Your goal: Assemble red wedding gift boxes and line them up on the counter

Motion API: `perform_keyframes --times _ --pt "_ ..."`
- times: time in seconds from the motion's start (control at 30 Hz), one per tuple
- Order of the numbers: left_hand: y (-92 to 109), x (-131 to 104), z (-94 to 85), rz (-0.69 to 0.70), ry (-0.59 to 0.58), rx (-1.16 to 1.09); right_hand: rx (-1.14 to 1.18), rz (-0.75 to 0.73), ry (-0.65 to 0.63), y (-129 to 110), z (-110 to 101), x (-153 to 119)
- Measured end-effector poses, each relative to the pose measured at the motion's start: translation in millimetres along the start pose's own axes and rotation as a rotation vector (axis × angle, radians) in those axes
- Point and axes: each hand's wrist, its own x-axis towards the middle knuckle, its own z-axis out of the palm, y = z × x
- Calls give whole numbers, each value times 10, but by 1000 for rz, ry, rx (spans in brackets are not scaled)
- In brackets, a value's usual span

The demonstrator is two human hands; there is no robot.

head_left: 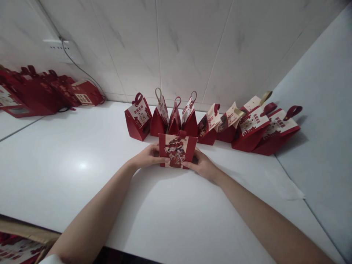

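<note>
1. While the row of finished red paper gift boxes (209, 123) lined the wall, you held one small red printed paper gift box (177, 150) upright on the white table (82, 165).
2. Your left hand (148, 156) and right hand (202, 165) were curled onto its sides, steadying it squarely.

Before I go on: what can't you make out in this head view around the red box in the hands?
- Red gift box: back and underside hidden by the box itself; printed characters too small.
- Left hand, right hand: far fingers hidden behind the box.
- Row of boxes by the wall: contents closed from view.
- Far-left boxes: cut by the frame edge.
</note>
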Motion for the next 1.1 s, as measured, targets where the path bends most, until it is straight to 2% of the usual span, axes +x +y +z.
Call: perform_keyframes --times 0.2,0.4,0.6,0.73,0.83,0.9,0.97,1.03,1.1 --pt "11 -5 -4 16 -10 -1 -9 6 1 -10 -6 -1" --pt "31 -2 12 -26 -4 -32 14 9 4 -40 9 1" --pt "59 23 48 -16 202 -244 61 54 57 43 -6 25" --pt "20 48 50 -21 260 -270 74 38 78 75 -23 30" --pt "-27 71 69 26 404 -168 -12 -23 141 43 -9 0" --pt "-38 70 99 79 548 -3 -157 -93 236 14 14 -32" --pt "-17 49 145 103 627 221 -308 -189 323 -1 39 -61" --pt "38 14 205 108 599 426 -413 -292 359 -2 57 -82" --pt "108 -17 270 141 521 550 -472 -374 342 1 64 -99"
